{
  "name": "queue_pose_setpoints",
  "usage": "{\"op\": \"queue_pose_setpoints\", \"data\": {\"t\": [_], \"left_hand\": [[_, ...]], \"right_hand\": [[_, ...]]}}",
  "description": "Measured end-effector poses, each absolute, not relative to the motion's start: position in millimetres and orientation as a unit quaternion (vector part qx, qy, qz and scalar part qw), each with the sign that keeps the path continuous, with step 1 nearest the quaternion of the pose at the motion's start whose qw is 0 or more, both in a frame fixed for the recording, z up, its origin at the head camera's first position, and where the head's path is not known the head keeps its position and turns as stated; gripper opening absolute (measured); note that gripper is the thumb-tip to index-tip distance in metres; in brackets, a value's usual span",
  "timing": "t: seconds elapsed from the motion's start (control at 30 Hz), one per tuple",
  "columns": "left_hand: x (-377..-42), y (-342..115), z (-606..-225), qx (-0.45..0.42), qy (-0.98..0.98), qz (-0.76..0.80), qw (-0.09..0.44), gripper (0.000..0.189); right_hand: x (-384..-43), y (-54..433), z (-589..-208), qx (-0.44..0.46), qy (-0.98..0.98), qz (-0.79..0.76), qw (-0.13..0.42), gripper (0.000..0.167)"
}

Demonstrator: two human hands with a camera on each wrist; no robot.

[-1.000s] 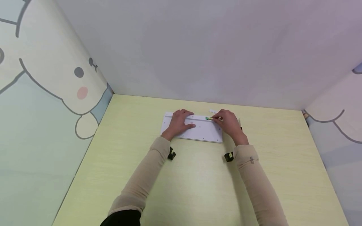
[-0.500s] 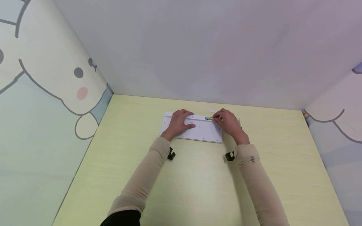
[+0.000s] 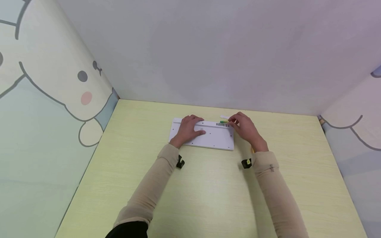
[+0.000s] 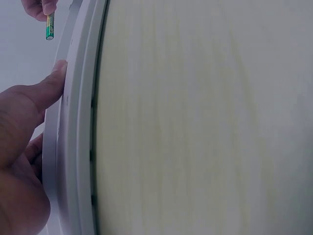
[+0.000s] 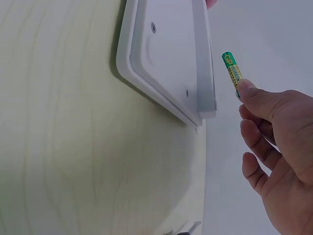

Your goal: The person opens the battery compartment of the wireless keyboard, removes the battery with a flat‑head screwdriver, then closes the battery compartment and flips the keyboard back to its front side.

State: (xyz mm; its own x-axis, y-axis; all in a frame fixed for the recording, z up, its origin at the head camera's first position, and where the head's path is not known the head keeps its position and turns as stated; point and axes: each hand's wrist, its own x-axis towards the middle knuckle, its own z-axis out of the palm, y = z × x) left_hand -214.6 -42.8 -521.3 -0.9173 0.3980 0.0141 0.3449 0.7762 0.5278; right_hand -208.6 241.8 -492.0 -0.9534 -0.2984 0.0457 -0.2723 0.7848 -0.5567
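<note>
A white keyboard [image 3: 214, 137] lies with its screwed underside up at the far middle of the table. My left hand [image 3: 187, 129] holds its left part, thumb on the underside and fingers over the raised far edge; in the left wrist view that thumb [image 4: 51, 85] lies along the face. At the right end of the raised strip, a narrow battery compartment [image 3: 218, 124] shows uncovered. My right hand [image 3: 245, 128] pinches a green and yellow battery [image 5: 232, 71] by one end between thumb and index finger, just over that compartment. The other right fingers curl loosely below.
A small white strip [image 3: 224, 117], like a cover, lies on the table behind the keyboard. Something yellow [image 3: 253, 150] shows partly behind my right wrist. The wall [image 3: 214, 66] rises close behind the table's far edge.
My right hand has drawn back to the right and slightly away with the battery, lifting it off the compartment, which now shows. My left hand and the keyboard have stayed put.
</note>
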Motion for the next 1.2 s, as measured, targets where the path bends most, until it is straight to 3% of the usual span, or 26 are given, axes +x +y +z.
{"op": "queue_pose_setpoints", "data": {"t": [0.47,1.2], "left_hand": [[-214.4,-43.2,-522.4,0.200,0.939,0.274,0.055,0.058],[-212.4,-43.1,-519.2,0.198,0.938,0.279,0.052,0.058]], "right_hand": [[-218.4,267.3,-486.4,-0.120,0.951,-0.284,0.029,0.024],[-235.0,292.3,-509.0,-0.083,0.957,-0.276,0.034,0.023]]}}
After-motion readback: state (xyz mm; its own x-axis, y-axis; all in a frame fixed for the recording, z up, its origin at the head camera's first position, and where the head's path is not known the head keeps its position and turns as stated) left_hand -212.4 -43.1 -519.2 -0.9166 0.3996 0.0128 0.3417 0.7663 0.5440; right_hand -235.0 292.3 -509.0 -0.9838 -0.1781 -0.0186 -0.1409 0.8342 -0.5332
